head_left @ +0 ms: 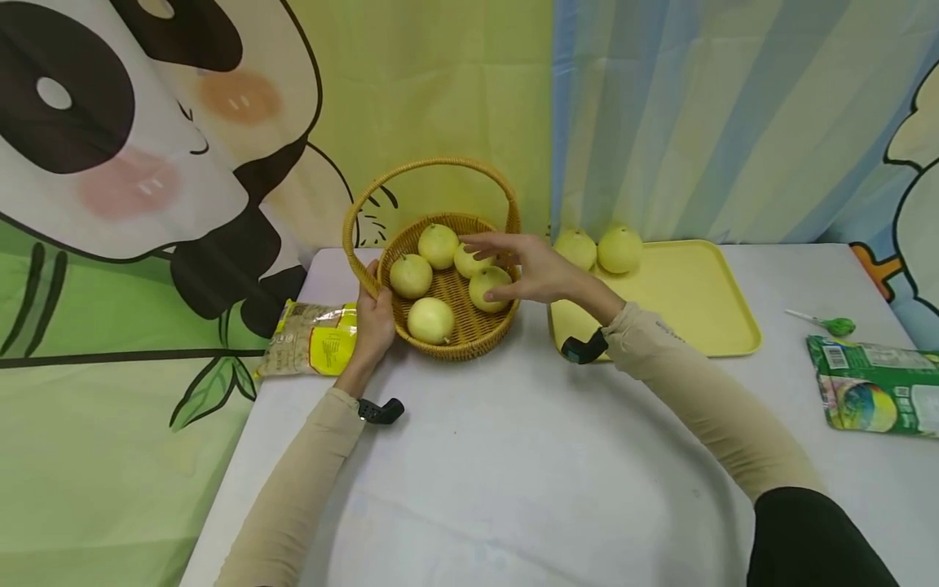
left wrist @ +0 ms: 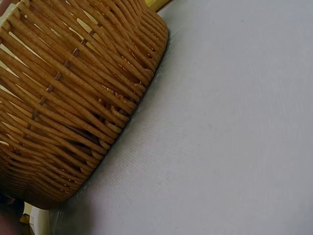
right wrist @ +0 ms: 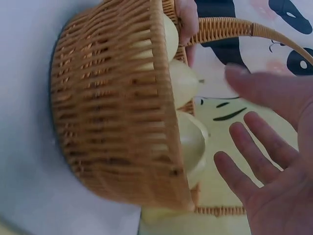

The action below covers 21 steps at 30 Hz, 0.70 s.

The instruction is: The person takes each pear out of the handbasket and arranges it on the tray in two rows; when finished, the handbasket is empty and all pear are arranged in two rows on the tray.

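Observation:
A wicker basket point(head_left: 460, 352) with a tall arched handle point(head_left: 433, 163) stands on the table and holds several round, pale yellow pears point(head_left: 430, 320). My left hand point(head_left: 374, 322) grips its left side at the rim, where the handle joins. Over the right rim, my right hand point(head_left: 539, 269) is spread, its fingers apart and nothing between them. In the right wrist view, the right hand's fingers point(right wrist: 266, 137) reach past the basket's rim, apart from the pears point(right wrist: 191, 142). The left wrist view shows mainly the woven wall point(left wrist: 73, 93) of the basket.
Right of the basket lies a yellow tray point(head_left: 682, 302) with two pears point(head_left: 619, 249) at its back left corner. A yellow and clear food packet point(head_left: 304, 338) is behind my left wrist. At the far right are a green packet point(head_left: 876, 387) and a small green-headed stick point(head_left: 839, 326).

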Motion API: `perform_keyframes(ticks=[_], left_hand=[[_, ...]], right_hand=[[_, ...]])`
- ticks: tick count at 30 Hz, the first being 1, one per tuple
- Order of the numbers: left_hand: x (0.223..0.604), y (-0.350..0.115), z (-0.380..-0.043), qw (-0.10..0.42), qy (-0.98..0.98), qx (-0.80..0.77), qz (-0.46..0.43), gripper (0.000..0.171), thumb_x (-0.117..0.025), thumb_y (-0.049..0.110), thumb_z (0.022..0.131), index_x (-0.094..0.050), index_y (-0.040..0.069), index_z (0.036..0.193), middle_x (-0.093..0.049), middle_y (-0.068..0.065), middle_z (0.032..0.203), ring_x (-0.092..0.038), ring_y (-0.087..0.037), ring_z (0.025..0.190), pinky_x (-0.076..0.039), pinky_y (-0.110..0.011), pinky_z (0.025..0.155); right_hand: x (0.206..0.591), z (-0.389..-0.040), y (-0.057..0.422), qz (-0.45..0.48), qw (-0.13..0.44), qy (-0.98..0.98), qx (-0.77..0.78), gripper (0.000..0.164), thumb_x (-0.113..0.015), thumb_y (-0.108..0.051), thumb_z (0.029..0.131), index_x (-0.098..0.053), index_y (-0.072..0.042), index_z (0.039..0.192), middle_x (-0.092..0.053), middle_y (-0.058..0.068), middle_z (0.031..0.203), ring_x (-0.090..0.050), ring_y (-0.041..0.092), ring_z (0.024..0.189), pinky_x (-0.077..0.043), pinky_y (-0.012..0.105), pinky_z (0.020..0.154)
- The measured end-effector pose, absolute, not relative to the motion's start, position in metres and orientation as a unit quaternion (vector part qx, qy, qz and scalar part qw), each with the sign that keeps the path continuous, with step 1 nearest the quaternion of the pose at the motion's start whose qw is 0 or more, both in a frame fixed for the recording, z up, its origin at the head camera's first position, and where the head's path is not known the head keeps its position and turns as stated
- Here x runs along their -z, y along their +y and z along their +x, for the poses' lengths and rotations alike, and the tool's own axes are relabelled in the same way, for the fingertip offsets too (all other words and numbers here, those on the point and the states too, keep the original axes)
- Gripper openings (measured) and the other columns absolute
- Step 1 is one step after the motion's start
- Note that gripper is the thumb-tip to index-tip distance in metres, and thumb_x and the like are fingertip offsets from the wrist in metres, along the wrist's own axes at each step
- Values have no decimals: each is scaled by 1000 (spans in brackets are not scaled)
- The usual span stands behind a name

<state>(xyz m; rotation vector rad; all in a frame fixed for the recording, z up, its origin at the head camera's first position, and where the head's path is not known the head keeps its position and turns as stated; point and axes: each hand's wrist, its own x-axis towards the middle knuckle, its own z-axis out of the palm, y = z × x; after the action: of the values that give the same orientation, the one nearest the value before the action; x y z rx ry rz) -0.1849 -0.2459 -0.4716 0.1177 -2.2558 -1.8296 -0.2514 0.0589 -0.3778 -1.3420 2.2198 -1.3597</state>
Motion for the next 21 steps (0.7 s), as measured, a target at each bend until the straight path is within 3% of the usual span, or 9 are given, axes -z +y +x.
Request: perform_keyframes(ticks=[7,14,21], left_hand=[[472,-246,-185,112,-772,623,49,59,-30,9,111,-20,10,169,-26,-13,175,-28,-19,159,-23,-37,134],[472,-248,-187,111,-774,622,41,59,-29,8,111,-19,11,169,-27,-15,174,-28,-25,160,-24,-42,134],[473,-247,-185,121,-773,622,31,57,-29,11,112,-21,11,169,-30,-15,173,-32,-23,158,-27,-41,133]], right_hand=[[381,-256,21,-466,136,757,438,65,-78,7,90,-61,-9,150,-60,13,153,-55,30,142,-49,56,118],[372,-261,-4,-477,168,768,394,70,-80,7,87,-60,-13,152,-59,6,156,-49,27,149,-41,53,125],[374,-265,-22,-507,220,757,350,76,-71,17,83,-61,-14,151,-57,3,158,-48,23,148,-43,41,122]])
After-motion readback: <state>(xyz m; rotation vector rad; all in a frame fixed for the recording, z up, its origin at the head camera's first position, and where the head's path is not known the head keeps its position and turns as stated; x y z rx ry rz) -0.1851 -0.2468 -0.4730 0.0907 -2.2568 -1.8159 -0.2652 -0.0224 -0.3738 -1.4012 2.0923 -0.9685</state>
